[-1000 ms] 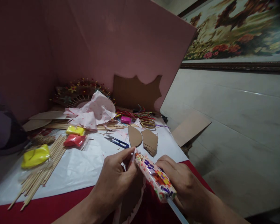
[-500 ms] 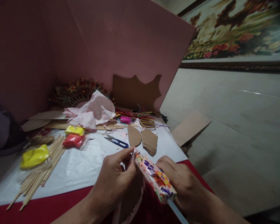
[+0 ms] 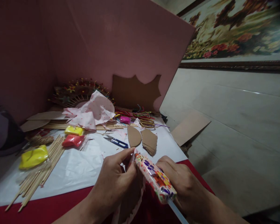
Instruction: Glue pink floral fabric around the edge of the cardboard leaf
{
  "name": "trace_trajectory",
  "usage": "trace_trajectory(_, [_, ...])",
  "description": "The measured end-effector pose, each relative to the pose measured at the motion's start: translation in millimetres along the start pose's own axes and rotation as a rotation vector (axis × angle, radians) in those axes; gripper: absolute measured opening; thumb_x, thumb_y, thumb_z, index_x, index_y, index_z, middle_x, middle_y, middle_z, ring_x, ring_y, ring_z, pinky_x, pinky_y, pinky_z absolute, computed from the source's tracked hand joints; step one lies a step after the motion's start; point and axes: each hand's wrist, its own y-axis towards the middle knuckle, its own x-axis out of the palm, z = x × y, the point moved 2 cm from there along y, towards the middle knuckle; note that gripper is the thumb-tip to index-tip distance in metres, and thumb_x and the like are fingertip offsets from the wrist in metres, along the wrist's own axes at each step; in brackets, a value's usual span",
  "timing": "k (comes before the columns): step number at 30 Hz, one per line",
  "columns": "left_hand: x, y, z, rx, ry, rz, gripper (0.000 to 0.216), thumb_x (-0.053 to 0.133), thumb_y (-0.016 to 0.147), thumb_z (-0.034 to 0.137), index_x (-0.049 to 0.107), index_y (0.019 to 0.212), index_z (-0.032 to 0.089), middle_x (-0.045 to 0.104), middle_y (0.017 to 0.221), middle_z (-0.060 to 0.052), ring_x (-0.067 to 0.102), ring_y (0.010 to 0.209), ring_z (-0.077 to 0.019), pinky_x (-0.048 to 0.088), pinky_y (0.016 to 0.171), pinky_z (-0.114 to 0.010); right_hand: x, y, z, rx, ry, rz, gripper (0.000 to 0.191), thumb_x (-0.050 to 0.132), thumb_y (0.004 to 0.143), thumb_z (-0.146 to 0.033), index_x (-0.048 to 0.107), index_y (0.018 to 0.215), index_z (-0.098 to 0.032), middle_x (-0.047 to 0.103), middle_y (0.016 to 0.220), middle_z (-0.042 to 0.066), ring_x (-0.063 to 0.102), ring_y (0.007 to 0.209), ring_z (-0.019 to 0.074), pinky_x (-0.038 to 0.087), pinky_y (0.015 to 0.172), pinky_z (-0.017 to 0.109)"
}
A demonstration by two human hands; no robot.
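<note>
My right hand is wrapped round a flower-patterned hot glue gun, with a clear glue stick poking out of its back end. The gun's nozzle meets the edge of a cardboard piece trimmed with pale pink fabric. My left hand pinches that piece and its fabric edge between thumb and forefinger, right by the nozzle. Much of the cardboard piece is hidden behind my left hand and the gun. Just beyond lie two small cardboard cutouts and blue thread snips.
Wooden sticks and packets of yellow clay and red clay lie at left. Pink fabric is heaped farther back, near gold-handled scissors. A pink panel stands behind, with a jagged cardboard piece against it.
Both hands, the glue gun and the cardboard piece stay almost exactly where they were. The view has shifted only very slightly.
</note>
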Motion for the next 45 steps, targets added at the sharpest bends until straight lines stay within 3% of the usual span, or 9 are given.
trace_trajectory(10, [0, 0, 2, -0.019, -0.021, -0.013, 0.019, 0.059, 0.079, 0.026, 0.074, 0.088, 0.018, 0.071, 0.072, -0.003, 0.064, 0.068, -0.0201, 0.052, 0.057, -0.026, -5, 3, -4, 0.050, 0.047, -0.029, 0.028, 0.032, 0.093, -0.032, 0.053, 0.085, -0.015, 0.056, 0.080, 0.012, 0.051, 0.070, 0.0211, 0.045, 0.057, 0.031])
trace_trajectory(16, [-1, 2, 1, -0.066, -0.058, -0.060, 0.018, 0.058, 0.081, 0.028, 0.072, 0.086, 0.019, 0.071, 0.078, -0.003, 0.064, 0.078, -0.0226, 0.051, 0.068, -0.030, -8, 4, 3, -0.029, 0.140, 0.023, 0.036, 0.027, 0.096, -0.040, 0.052, 0.084, -0.016, 0.057, 0.077, 0.009, 0.051, 0.069, 0.0191, 0.042, 0.055, 0.029])
trace_trajectory(22, [-3, 4, -2, -0.127, -0.183, -0.093, 0.023, 0.059, 0.080, 0.021, 0.073, 0.098, 0.021, 0.073, 0.086, -0.004, 0.064, 0.083, -0.0223, 0.048, 0.078, -0.034, -8, -2, 13, -0.025, 0.201, 0.074, 0.019, 0.045, 0.092, -0.036, 0.051, 0.093, -0.018, 0.057, 0.083, 0.006, 0.054, 0.074, 0.0177, 0.042, 0.061, 0.028])
trace_trajectory(26, [-2, 6, -1, -0.226, -0.340, -0.139, 0.025, 0.060, 0.076, 0.017, 0.073, 0.097, 0.019, 0.073, 0.086, -0.006, 0.066, 0.080, -0.0236, 0.048, 0.075, -0.036, -10, -2, 14, -0.031, 0.198, 0.091, 0.019, 0.042, 0.093, -0.034, 0.051, 0.096, -0.018, 0.056, 0.083, 0.007, 0.054, 0.075, 0.0183, 0.042, 0.062, 0.028])
trace_trajectory(32, [-1, 7, -2, -0.268, -0.376, -0.143, 0.023, 0.062, 0.075, 0.016, 0.073, 0.095, 0.017, 0.074, 0.084, -0.007, 0.067, 0.077, -0.0231, 0.048, 0.074, -0.036, -9, 1, 10, -0.038, 0.159, 0.036, 0.018, 0.038, 0.091, -0.030, 0.050, 0.092, -0.017, 0.055, 0.081, 0.008, 0.051, 0.074, 0.0199, 0.042, 0.060, 0.030])
trace_trajectory(37, [-1, 6, -4, -0.226, -0.339, -0.143, 0.028, 0.059, 0.078, 0.017, 0.072, 0.102, 0.018, 0.074, 0.092, -0.008, 0.066, 0.085, -0.0249, 0.049, 0.076, -0.037, -12, 6, 2, 0.045, 0.100, -0.092, 0.024, 0.034, 0.089, -0.025, 0.055, 0.089, -0.013, 0.055, 0.082, 0.012, 0.051, 0.073, 0.0211, 0.043, 0.059, 0.031])
trace_trajectory(45, [-2, 5, -5, -0.158, -0.213, -0.125, 0.029, 0.058, 0.081, 0.021, 0.070, 0.107, 0.019, 0.074, 0.091, -0.007, 0.065, 0.089, -0.0249, 0.049, 0.081, -0.036, -8, 8, 3, 0.073, 0.095, -0.148, 0.029, 0.034, 0.088, -0.028, 0.057, 0.088, -0.010, 0.055, 0.083, 0.015, 0.051, 0.073, 0.0237, 0.044, 0.061, 0.036])
